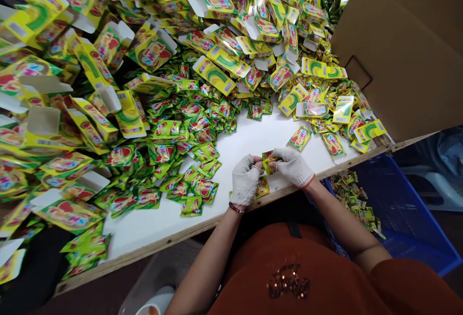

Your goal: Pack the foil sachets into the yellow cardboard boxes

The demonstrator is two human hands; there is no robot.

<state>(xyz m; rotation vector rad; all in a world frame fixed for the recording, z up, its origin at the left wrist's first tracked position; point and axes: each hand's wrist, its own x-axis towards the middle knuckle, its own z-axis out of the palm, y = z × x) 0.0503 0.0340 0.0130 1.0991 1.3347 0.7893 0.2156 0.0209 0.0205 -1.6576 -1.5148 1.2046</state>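
Observation:
My left hand (245, 181), in a white knitted glove with bare fingertips, is closed in a pinch near the table's front edge. Facing it, my right hand (293, 166) in a matching glove pinches from the other side. Between the fingertips are small green and yellow candy packets (268, 163), partly hidden by the fingers. Another packet (263, 187), yellow, lies on the table just below them, between the hands. Beyond my right hand rests a yellow-green packet (300, 137). A loose group of green packets (195, 187) lies left of my left hand.
Open yellow cartons (154, 47) are heaped over packets across the back and left of the white table (152, 230). A large brown cardboard box (401, 49) stands at the right. Below the table edge, a blue crate (405, 218) holds several packets (352, 199).

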